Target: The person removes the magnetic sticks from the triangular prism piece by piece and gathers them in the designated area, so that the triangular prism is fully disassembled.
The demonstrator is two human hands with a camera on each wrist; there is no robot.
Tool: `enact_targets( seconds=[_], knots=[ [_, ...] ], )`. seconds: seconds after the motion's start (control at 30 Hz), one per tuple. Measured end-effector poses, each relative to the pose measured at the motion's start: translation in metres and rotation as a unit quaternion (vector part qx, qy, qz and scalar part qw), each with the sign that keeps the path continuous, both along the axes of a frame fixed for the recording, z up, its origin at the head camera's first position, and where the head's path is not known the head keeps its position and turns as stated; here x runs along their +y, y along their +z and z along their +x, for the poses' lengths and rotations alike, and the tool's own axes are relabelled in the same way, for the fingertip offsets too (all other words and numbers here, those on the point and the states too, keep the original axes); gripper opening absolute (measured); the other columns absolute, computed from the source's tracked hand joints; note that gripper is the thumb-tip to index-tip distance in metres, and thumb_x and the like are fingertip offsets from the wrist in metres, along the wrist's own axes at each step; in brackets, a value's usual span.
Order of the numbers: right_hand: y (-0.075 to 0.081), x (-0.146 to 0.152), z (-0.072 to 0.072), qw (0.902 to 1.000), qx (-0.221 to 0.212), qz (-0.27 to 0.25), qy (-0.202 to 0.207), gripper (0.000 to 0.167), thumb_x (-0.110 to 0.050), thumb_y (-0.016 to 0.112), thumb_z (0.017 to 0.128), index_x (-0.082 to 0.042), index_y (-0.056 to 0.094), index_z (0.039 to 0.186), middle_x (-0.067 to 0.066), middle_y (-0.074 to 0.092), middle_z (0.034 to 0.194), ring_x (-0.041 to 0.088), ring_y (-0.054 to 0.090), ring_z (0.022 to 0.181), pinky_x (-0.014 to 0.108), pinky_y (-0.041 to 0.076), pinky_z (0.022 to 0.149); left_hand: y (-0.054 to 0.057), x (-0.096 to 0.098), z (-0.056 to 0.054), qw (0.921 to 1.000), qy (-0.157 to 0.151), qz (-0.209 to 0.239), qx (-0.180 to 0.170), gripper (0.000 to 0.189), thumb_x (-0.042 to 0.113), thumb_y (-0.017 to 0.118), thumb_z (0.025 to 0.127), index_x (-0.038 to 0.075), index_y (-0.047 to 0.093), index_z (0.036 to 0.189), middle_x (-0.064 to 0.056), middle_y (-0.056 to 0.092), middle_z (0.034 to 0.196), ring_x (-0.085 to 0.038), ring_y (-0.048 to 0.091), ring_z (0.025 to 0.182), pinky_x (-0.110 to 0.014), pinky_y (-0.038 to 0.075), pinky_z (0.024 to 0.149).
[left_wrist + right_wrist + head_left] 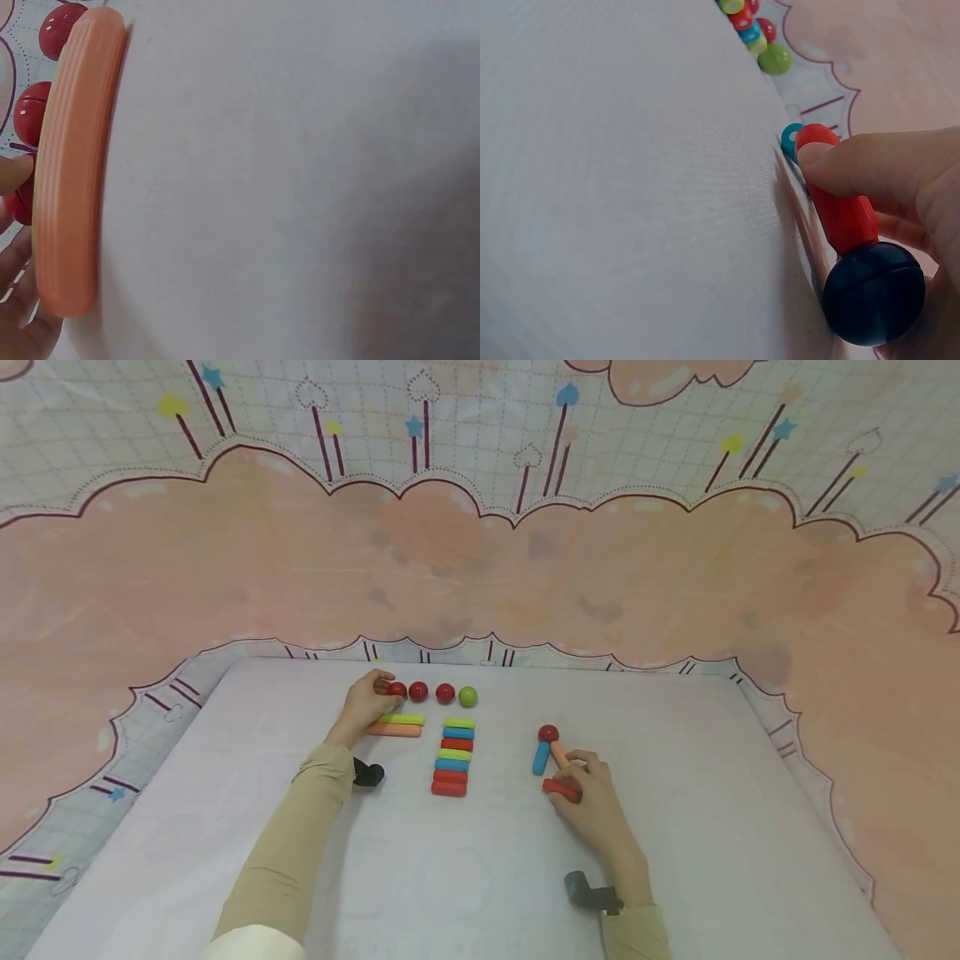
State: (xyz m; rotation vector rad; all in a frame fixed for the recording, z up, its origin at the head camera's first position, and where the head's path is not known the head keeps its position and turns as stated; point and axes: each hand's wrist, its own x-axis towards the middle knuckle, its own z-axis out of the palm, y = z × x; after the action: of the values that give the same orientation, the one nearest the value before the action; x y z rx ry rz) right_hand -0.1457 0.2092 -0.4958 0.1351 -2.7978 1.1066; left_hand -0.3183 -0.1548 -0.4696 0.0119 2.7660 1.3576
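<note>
At the back left, my left hand [366, 703] holds the leftmost red ball [397, 691] of a row; its thumb touches that ball [22, 202] in the left wrist view. Just in front lie a long yellow-green rod [401, 720] and a long orange rod [395, 731]. On the right, my right hand [596, 802] pinches a short red rod [559, 790] between thumb and fingers. The right wrist view shows a dark blue ball [874, 294] at that rod's near end. Beyond it, a red ball [548, 733] touches a blue rod [541, 758] and an orange rod [559, 754], partly hidden by the hand.
Two more red balls [418, 692] and a green ball [468, 697] continue the back row. A column of short coloured rods [452, 765] lies mid-table between the hands. All rest on a white table [450, 877], with a patterned cloth [480, 585] behind it.
</note>
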Motion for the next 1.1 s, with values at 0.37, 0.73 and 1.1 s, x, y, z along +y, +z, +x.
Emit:
enact_targets(
  seconds=[0.37,0.73,1.1],
  knots=[
    [-0.001,0.005,0.001,0.9989,-0.008,-0.043,0.015,0.02,-0.011,0.075,0.081,-0.011,0.066,0.099,0.01,0.046,0.134,0.032,0.047,0.119,0.05,0.047,0.098,0.021,-0.003,0.019,0.9975,0.026,0.049,0.044,0.046,0.008,0.065,0.088,-0.002,0.051,0.13,-0.026,0.056,0.129,-0.039,0.053,0.119,-0.047,0.044,0.103],
    [0.009,0.025,0.014,0.9923,-0.104,-0.067,0.0,0.05,-0.015,0.071,0.084,-0.02,0.048,0.128,0.007,0.059,0.123,0.028,0.054,0.114,0.051,0.045,0.096,0.044,0.028,0.06,0.9947,0.004,0.073,0.072,0.041,0.012,0.067,0.089,0.003,0.055,0.127,-0.022,0.059,0.124,-0.035,0.055,0.115,-0.046,0.046,0.098],
    [0.014,0.029,0.016,0.9906,-0.13,-0.043,-0.01,0.049,-0.018,0.074,0.082,-0.012,0.047,0.123,0.011,0.063,0.12,0.021,0.053,0.097,0.031,0.043,0.081,0.034,0.093,0.103,0.9836,-0.062,0.157,0.063,0.033,0.007,0.069,0.086,0.007,0.061,0.118,-0.017,0.065,0.114,-0.027,0.063,0.102,-0.034,0.053,0.087]
  ],
)
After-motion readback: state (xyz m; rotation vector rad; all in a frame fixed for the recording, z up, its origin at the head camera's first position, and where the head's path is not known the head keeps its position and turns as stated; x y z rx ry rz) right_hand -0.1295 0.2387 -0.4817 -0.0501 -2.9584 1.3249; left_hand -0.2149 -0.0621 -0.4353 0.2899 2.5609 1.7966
